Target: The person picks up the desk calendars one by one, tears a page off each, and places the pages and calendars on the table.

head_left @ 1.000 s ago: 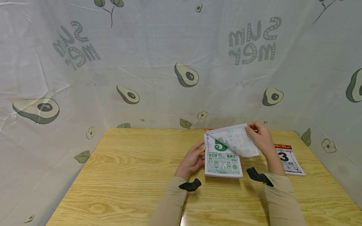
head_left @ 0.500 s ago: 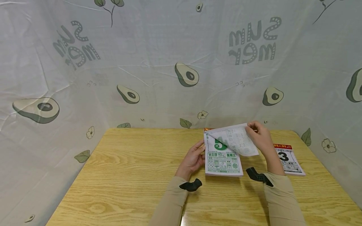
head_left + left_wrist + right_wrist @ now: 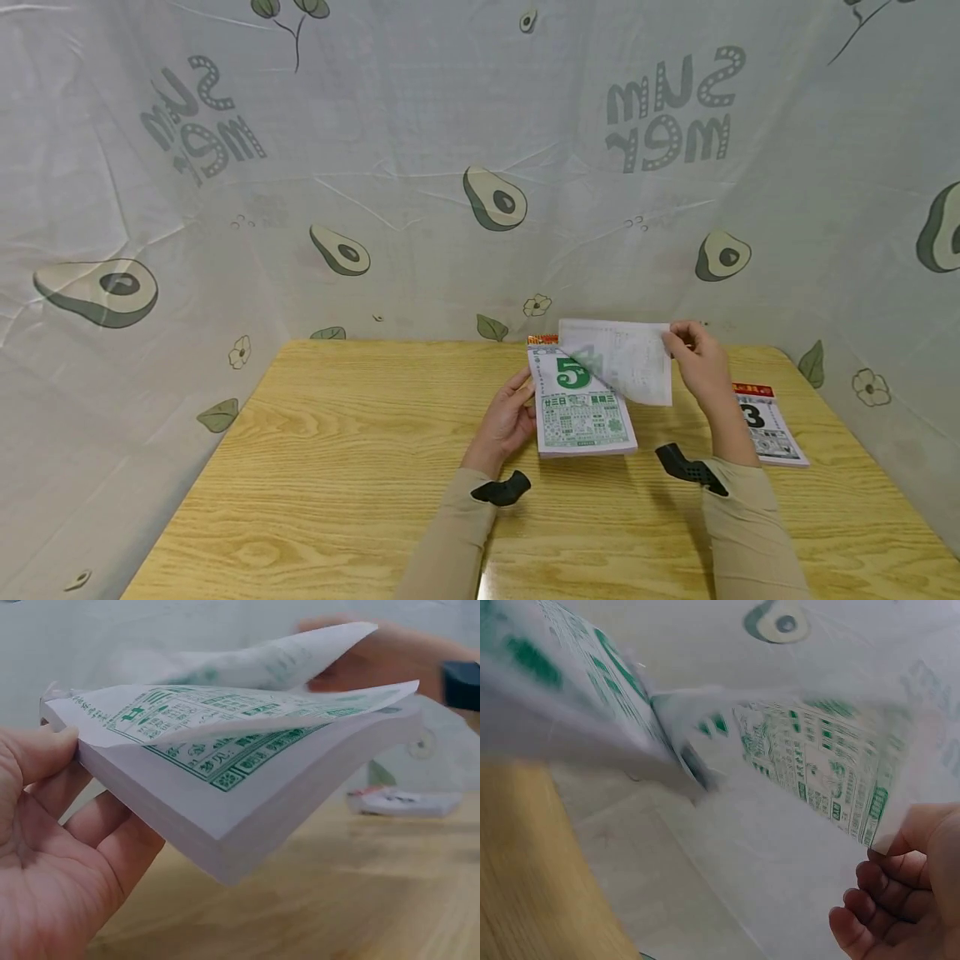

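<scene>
My left hand grips the left edge of a thick tear-off calendar, thumb on top and fingers beneath. The calendar is raised and tilted, with a green 5 on its top page and a red-and-gold band at its head. My right hand pinches a corner of a thin calendar sheet, printed in green, between thumb and fingers. The sheet slants across the calendar's upper right; whether it is still attached at the head, I cannot tell. In the left wrist view, one calendar page lifts at its corner.
A second tear-off calendar with a red head and a black 3 lies on the right of the wooden table, partly behind my right wrist. A pale curtain printed with avocados hangs around the back and sides.
The sheet has swung up and pulled away from the calendar's head, showing more of the 5. The calendar has shifted a little left and up. My right hand has moved slightly right.
</scene>
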The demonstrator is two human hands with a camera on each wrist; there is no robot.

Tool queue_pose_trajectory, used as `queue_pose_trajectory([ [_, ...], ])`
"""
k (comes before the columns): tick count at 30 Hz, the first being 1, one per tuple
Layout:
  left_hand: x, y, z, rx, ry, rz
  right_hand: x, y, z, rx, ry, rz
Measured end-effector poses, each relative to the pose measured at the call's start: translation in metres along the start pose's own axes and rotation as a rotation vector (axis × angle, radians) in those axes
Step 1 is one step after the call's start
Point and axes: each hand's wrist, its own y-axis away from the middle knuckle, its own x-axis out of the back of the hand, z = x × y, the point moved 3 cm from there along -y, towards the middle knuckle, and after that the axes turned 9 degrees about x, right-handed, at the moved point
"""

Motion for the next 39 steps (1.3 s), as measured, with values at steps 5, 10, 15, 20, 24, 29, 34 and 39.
queue_pose_trajectory([
  [5, 0.010, -0.001, 0.002, -0.045, 0.033, 0.016, 0.011, 0.003, 0.004, -0.042, -0.041, 0.052],
  [10, 0.010, 0.000, 0.001, -0.009, 0.003, -0.001, 0.014, 0.004, 0.004, -0.063, -0.040, 0.079],
  [15, 0.009, 0.000, 0.000, -0.004, 0.008, -0.001, 0.015, 0.003, 0.004, -0.082, -0.032, 0.096],
  [20, 0.009, 0.001, -0.001, -0.001, -0.008, -0.013, 0.016, 0.004, 0.005, -0.105, -0.038, 0.107],
  [24, 0.008, 0.002, -0.001, 0.000, -0.035, -0.017, 0.017, 0.005, 0.008, -0.123, -0.055, 0.124],
  [29, 0.007, 0.001, -0.002, 0.020, -0.058, -0.012, 0.019, 0.003, 0.010, -0.135, -0.057, 0.146],
  [34, 0.007, 0.000, -0.002, 0.045, -0.099, -0.029, 0.023, 0.002, 0.010, -0.123, -0.008, 0.178],
  [39, 0.006, 0.001, -0.002, 0.071, -0.142, -0.046, 0.025, 0.000, 0.011, -0.122, 0.014, 0.189],
])
